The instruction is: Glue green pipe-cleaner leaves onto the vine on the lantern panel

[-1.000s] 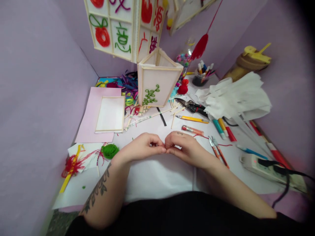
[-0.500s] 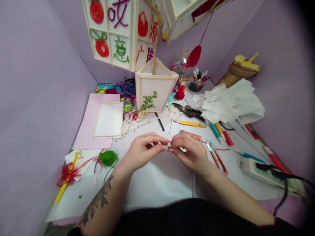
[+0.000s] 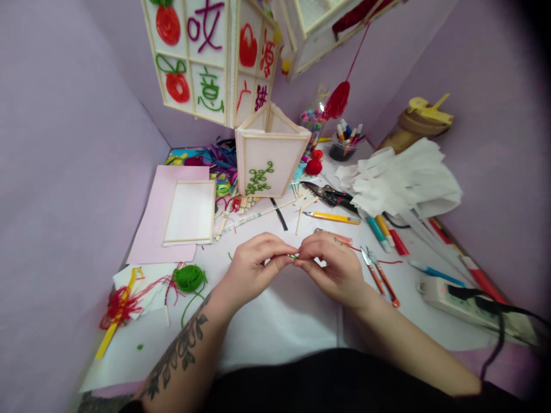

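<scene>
Between my fingertips, over the middle of the table, is a short piece of green yarn (image 3: 294,256). My left hand (image 3: 260,264) pinches its left end between thumb and forefinger. The thumb and fingers of my right hand (image 3: 331,267) close on the other end, with the two hands' fingertips almost touching. Most of the yarn piece is hidden by the fingers. A ball of green yarn (image 3: 188,277) lies left of my left forearm. Behind my hands stands a three-sided stick-and-paper lantern (image 3: 275,155) with a green yarn leaf sprig (image 3: 259,179) on its front panel.
Snips (image 3: 380,277) lie right of my right hand; a yellow craft knife (image 3: 331,217) and black-handled pliers (image 3: 331,195) lie beyond. A framed white panel (image 3: 190,211) rests on pink card at left. A power strip (image 3: 469,304) sits at right. Decorated lanterns (image 3: 210,57) hang above.
The small green loop between my fingertips has flattened, and less of it shows. My left fingers have shifted slightly right, closer to my right hand.
</scene>
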The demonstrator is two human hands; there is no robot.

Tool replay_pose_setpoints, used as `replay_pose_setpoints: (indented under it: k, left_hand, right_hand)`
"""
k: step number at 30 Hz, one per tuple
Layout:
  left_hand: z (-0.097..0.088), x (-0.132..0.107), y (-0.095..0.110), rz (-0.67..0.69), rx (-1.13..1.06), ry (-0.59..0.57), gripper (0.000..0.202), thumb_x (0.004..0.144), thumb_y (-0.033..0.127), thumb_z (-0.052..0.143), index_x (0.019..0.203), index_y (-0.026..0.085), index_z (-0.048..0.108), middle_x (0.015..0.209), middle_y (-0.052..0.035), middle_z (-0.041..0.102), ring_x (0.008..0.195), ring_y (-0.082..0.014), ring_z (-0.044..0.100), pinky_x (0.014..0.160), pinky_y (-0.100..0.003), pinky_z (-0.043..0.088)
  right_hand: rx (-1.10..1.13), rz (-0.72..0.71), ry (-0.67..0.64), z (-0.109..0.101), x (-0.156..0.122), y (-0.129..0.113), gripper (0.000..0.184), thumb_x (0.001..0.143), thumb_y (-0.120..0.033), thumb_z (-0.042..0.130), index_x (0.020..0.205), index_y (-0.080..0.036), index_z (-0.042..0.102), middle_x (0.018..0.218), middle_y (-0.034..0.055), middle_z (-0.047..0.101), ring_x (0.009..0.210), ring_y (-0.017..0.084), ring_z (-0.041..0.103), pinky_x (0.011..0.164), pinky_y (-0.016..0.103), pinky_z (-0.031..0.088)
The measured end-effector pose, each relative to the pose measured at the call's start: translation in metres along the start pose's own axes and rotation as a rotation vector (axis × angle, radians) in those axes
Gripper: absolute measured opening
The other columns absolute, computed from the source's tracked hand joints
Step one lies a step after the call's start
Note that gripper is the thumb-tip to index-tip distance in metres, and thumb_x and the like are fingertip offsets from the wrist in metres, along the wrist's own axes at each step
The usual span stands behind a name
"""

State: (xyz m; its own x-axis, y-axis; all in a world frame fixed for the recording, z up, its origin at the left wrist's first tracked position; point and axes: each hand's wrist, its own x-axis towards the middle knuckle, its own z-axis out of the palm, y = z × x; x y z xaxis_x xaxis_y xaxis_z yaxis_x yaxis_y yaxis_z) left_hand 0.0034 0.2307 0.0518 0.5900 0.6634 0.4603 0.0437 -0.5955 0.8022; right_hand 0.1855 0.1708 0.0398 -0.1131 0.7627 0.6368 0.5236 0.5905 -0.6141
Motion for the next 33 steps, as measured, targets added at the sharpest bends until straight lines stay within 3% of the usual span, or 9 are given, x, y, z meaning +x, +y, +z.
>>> replay_pose_setpoints:
  k: [12, 33]
  left_hand:
    - [-0.0007, 0.0004, -0.0033, -0.005, 0.075, -0.054, 0.011, 0.091, 0.020, 0.060, 0.094, 0.019, 0.071, 0.085, -0.0048, 0.070, 0.077, -0.0135, 0.064, 0.068, -0.025, 0.052]
    - [-0.0006, 0.0021, 0.0007, -0.119, 0.005, -0.094, 0.014, 0.091, 0.021, 0.057, 0.079, 0.017, 0.063, 0.075, -0.0007, 0.060, 0.067, -0.0102, 0.054, 0.060, -0.021, 0.042]
  right_hand:
    - [0.011, 0.007, -0.006, 0.0007, -0.0003, 0.0001, 0.014, 0.085, -0.009, 0.065, 0.088, -0.020, 0.057, 0.079, 0.0033, 0.063, 0.077, 0.015, 0.061, 0.068, 0.028, 0.051]
    - [-0.001, 0.059, 0.008, 0.0020, -0.0008, -0.0018, 0.011, 0.086, -0.016, 0.065, 0.089, -0.022, 0.056, 0.079, 0.0022, 0.061, 0.073, 0.016, 0.059, 0.059, 0.028, 0.047]
